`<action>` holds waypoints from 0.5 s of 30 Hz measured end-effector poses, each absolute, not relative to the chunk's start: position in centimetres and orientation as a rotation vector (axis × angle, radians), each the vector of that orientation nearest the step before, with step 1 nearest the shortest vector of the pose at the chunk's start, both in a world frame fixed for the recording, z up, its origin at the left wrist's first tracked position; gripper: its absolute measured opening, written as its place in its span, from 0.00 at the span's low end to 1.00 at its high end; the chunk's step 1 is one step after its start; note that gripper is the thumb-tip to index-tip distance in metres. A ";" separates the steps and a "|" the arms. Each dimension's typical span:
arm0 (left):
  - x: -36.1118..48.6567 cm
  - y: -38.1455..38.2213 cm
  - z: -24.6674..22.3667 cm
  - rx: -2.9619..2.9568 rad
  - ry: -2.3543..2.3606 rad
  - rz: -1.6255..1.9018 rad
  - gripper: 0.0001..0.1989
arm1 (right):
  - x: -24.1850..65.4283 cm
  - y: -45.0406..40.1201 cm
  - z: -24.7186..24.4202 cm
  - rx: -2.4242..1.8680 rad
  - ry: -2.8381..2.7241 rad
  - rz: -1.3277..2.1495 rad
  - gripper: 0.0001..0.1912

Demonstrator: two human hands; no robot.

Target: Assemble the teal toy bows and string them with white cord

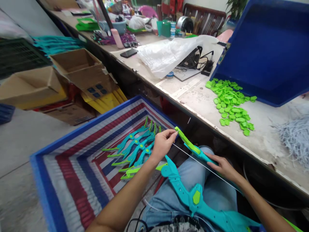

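Note a long table (190,96) from 11 to 4 o'clock, pale and scuffed on top, dark along the edge. See at 8 o'clock a rectangular tub (82,137), blue-rimmed, lined in puckered red, white and blue stripes. Find at 2 o'clock a smooth blue plastic bin (263,54), tilted on edge. Spot at 10 o'clock an open cardboard carton (79,67). See at 5 o'clock, across denim-clad legs (190,175), a teal bow (196,197), wavy in outline, with a green oval near mid-length. Find inside the tub a row of similar bows (136,141), slim, curved and green-tipped.

At 4 o'clock, see a curved limb (187,141), green running into teal; cannot tell whether joined to the lap bow. See the right grip (223,166) closed around the teal part; toward 5 o'clock, the left grip (162,143) pinching a thin white cord (193,158) beside the limb's green end. Trace the cord straight toward the right forearm. At 3 o'clock, find a loose heap of small, flat, rounded green pieces (237,110).
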State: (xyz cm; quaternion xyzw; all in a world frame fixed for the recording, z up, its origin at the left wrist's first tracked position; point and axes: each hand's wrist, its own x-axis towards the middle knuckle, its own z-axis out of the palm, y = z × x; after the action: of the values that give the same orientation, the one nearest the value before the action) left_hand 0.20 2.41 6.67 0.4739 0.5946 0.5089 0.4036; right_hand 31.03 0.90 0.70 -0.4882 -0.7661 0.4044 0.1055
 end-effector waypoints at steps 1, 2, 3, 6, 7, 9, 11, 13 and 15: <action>0.2 2.4 6.7 1.200 1.511 1.289 0.11 | 31.0 0.9 0.7 -1.439 -2.259 1.187 0.27; 0.2 2.3 6.7 1.209 1.518 1.292 0.11 | 31.0 0.8 0.7 -1.441 -2.261 1.185 0.27; 0.3 2.3 6.8 1.222 1.525 1.293 0.11 | 31.0 0.8 0.7 -1.442 -2.265 1.185 0.27; 0.4 2.4 7.0 1.276 1.556 1.299 0.10 | 31.0 0.8 0.8 -1.450 -2.279 1.188 0.28; 0.5 2.4 7.1 1.292 1.570 1.305 0.10 | 30.9 0.8 0.8 -1.452 -2.283 1.187 0.28; 0.5 2.5 7.3 1.317 1.594 1.322 0.10 | 30.9 0.8 0.9 -1.451 -2.286 1.181 0.28; 0.5 2.6 7.3 1.337 1.600 1.337 0.10 | 31.0 0.8 0.9 -1.448 -2.289 1.176 0.28; 0.5 2.7 7.3 1.346 1.595 1.342 0.09 | 31.0 0.8 0.9 -1.451 -2.291 1.173 0.27; 0.6 2.6 7.2 1.341 1.591 1.347 0.09 | 31.1 0.8 1.0 -1.460 -2.291 1.168 0.27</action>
State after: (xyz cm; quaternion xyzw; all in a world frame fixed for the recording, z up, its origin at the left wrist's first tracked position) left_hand 0.61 2.60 7.25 0.5114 0.6068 0.5139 0.3256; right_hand 31.05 0.79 0.96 -0.4917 -0.7714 0.3933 0.0918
